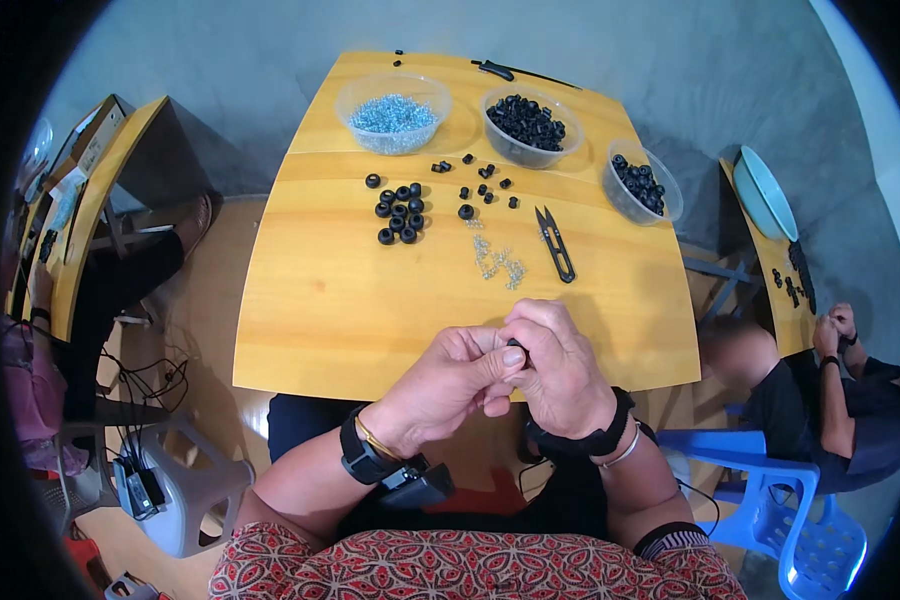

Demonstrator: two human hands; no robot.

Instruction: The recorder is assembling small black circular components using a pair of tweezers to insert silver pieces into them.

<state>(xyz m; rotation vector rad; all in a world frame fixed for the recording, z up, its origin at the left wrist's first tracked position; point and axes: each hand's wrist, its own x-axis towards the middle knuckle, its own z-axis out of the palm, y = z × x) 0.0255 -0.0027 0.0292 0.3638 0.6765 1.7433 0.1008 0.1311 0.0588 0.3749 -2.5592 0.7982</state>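
over the table [300, 310], left hand [448, 385] and right hand [567, 378] meet, pinching a black bead [515, 344] (likely to steady it).

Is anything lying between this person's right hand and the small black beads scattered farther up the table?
Yes: loose clear beads lie on the table between the right hand and most small black beads. The black snips lie right of them.

The camera over there rides on a head, looking steeply down and forward: table [310, 320] across mid-frame, left hand [445, 385] and right hand [562, 365] close, just below centre, grey wall [240, 90] farther off towards the top.
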